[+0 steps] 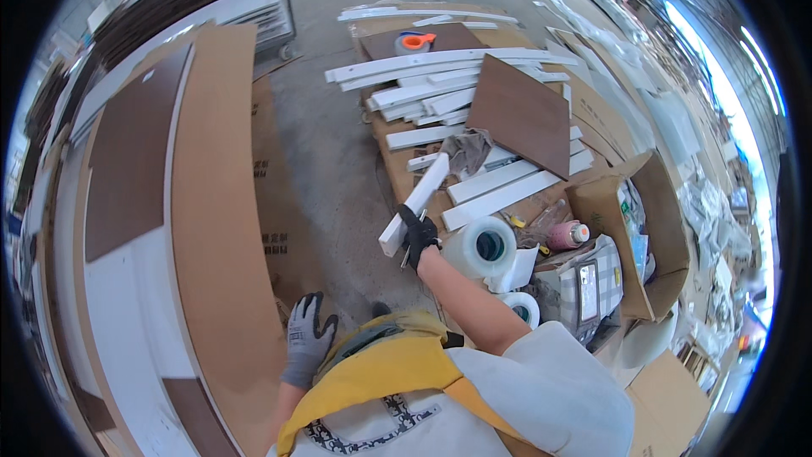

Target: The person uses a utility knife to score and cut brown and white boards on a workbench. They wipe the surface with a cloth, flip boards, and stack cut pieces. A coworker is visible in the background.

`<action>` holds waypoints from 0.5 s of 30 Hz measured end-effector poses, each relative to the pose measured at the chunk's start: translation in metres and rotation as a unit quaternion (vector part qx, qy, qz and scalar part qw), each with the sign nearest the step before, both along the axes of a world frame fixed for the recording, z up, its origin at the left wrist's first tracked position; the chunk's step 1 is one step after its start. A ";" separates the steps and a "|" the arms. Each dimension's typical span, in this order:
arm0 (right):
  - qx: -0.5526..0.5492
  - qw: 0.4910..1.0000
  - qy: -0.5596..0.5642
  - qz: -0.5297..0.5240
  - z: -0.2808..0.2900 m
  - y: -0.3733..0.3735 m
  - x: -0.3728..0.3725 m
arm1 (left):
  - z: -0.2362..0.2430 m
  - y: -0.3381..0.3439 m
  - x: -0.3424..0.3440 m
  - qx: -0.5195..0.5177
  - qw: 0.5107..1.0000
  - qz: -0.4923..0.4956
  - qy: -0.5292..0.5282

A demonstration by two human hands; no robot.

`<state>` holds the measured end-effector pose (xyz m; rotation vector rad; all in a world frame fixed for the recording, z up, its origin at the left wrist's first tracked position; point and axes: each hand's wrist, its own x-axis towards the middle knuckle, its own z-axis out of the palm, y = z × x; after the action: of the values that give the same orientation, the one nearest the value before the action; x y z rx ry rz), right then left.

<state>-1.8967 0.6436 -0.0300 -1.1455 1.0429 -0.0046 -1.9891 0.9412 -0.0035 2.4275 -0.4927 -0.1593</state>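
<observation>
One white strip (423,195) sits in the right hand (419,237), its near end showing left of the black-gloved fingers and its far end slanting forward, just beside one grey cloth (467,153). Beyond the hand, more white strips (452,57) lie overlapped on the surface (392,171), too jumbled to count surely, with one tilted brown panel (520,117) over them. Right of the hand are two clear film rolls (461,252), one pink bottle (565,236) and, farther out, one open cardboard box (668,237). The right hand is closed around the strip; a thin rod-like thing beside its fingers is unclear. The grey-gloved left hand (308,337) is loosely open, empty, near the cardboard sheet (222,228) to its left.
</observation>
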 end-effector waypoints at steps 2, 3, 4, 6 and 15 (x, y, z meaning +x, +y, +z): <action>0.058 0.993 0.014 -0.102 -0.021 -0.039 0.023 | -0.011 -0.008 0.031 0.019 0.999 -0.006 0.028; 0.078 0.986 0.018 -0.146 -0.024 -0.053 0.035 | -0.020 -0.009 0.042 0.047 0.999 0.002 0.023; 0.079 0.975 0.022 -0.206 -0.033 -0.067 0.047 | -0.027 -0.013 0.055 0.055 0.998 -0.011 0.033; 0.076 0.961 0.017 -0.266 -0.049 -0.086 0.070 | -0.039 -0.017 0.078 0.076 0.995 -0.026 0.054; 0.197 0.867 -0.134 -0.437 -0.142 -0.226 0.132 | -0.081 -0.040 0.192 0.058 0.988 -0.107 0.096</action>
<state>-1.7651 0.4171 -0.1725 -0.2195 1.1630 -0.6266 -1.7973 0.9015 -0.0846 2.4349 -0.6711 -0.5227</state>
